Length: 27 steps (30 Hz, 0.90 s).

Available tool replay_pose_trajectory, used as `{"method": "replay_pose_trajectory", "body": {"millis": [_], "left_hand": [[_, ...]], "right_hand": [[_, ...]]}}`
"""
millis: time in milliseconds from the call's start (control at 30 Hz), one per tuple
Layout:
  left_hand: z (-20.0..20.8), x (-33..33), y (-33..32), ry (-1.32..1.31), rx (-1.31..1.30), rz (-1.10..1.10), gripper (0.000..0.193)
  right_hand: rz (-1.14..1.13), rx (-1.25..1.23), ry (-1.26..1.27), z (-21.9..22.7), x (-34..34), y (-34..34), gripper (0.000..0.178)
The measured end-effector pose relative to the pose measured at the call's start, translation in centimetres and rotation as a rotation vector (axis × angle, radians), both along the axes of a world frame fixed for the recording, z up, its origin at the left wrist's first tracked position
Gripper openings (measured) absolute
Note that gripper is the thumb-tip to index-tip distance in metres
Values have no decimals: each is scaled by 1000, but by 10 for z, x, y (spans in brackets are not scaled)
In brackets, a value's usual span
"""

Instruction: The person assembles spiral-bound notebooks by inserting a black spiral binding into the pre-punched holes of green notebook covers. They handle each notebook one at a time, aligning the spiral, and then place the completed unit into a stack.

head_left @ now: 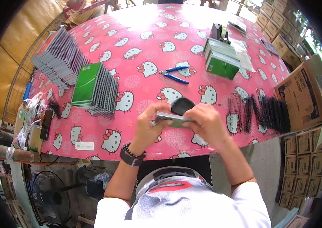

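Over the near middle of the table, my left hand (151, 121) and my right hand (208, 121) hold a small green notebook (176, 122) between them, tilted so that mainly its edge shows. The left hand pinches its left end with the thumb in front; the right fingers close on the other end. A black rounded dish (182, 105) rests just behind it, and its contents cannot be made out. Farther back lie blue-handled cutting pliers (176, 74) with their handles spread. Black spiral binding coils (267, 114) lie in a heap right of my hands.
Spiral-bound green notebooks (94, 89) stand stacked at left, beside a taller leaning stack (60, 57). More green notebooks (221, 59) are piled back right, near a tape dispenser (219, 32). A cardboard box (301, 97) borders the coils. A white label (84, 146) lies near the front edge.
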<state>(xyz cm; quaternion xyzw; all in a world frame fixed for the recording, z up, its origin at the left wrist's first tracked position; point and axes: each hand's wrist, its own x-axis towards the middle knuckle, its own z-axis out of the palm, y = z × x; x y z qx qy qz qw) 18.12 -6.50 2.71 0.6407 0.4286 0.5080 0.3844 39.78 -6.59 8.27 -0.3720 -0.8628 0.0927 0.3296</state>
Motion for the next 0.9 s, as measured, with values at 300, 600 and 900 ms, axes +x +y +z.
{"method": "replay_pose_trajectory", "body": {"millis": [300, 600, 900], "left_hand": [[-43, 7, -30, -249, -307, -20, 33], [-11, 36, -32, 602, 491, 104, 38], [-11, 41, -27, 506, 465, 134, 27]], "right_hand": [[-278, -515, 851, -73, -34, -31, 11], [-413, -476, 569, -70, 39, 1, 20], [-908, -217, -254, -93, 118, 23, 29]]}}
